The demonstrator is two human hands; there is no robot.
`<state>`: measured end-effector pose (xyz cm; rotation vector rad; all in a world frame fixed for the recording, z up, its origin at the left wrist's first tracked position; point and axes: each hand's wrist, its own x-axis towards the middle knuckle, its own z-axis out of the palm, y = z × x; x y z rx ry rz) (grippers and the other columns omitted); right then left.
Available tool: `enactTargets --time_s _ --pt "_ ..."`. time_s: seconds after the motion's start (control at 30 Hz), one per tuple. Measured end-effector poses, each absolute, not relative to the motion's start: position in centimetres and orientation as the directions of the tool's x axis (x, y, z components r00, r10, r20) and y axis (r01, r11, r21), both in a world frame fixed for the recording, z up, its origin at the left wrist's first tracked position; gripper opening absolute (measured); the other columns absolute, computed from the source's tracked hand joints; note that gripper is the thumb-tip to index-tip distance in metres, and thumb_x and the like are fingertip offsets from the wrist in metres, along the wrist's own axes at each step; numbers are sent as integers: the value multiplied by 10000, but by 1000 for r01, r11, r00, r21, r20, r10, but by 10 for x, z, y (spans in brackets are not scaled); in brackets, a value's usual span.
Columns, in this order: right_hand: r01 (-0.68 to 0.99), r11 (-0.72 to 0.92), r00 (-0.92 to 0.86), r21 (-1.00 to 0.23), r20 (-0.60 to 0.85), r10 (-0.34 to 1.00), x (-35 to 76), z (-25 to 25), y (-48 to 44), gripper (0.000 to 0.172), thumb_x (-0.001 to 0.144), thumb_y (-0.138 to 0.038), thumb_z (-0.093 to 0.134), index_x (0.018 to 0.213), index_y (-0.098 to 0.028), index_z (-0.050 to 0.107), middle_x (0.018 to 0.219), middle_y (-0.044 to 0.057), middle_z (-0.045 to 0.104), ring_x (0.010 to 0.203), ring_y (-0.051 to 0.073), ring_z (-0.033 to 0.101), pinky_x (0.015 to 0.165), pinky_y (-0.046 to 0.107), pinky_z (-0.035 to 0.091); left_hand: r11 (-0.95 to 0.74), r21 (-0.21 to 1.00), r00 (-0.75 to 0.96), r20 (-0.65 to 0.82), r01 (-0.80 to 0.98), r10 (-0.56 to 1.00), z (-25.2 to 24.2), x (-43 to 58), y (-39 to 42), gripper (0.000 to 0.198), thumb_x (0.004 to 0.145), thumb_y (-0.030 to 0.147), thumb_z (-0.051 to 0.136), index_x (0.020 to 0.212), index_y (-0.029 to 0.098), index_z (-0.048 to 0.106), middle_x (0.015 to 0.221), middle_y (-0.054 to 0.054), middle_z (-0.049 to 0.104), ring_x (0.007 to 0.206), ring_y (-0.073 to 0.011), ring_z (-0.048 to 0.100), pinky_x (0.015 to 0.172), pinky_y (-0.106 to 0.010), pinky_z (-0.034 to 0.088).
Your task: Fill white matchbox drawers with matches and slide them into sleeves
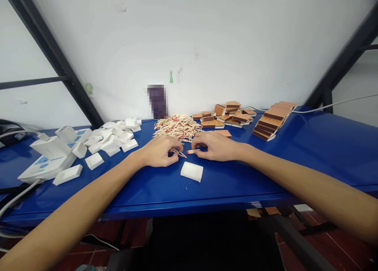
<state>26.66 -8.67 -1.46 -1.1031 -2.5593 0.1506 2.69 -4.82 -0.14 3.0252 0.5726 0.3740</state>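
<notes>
My left hand is closed around a few matchsticks, which poke out between thumb and fingers. Facing it, my right hand pinches a small bunch of red-tipped matches, heads pointing left. Just behind both hands lies a big loose heap of matches. In front of them, on the blue table, a white matchbox tray rests apart from either hand. Some of the fingertips are hidden behind the hands.
Several white trays are piled at left, beside white boxes with blue print. Brown matchboxes are heaped at the back, and a leaning row of matchboxes stands right. A white cable crosses the right rear.
</notes>
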Motion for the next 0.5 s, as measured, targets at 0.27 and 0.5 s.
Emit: enactTargets --time_s 0.27,0.5 --pt "684 691 -660 -232 206 723 268 -10 -91 105 798 -268 608 748 -180 580 805 23 607 704 147 502 624 277 334 -895 57 872 208 442 444 6 21 -44 289 715 201 508 948 179 677 678 17 574 619 -130 486 625 -261 373" --pt "628 735 -670 -254 303 677 264 -11 -93 262 892 -286 560 1122 -199 650 975 69 611 890 216 549 769 341 421 -877 76 863 157 474 480 13 16 -42 200 708 219 549 869 170 658 682 12 593 613 -121 499 607 -247 354"
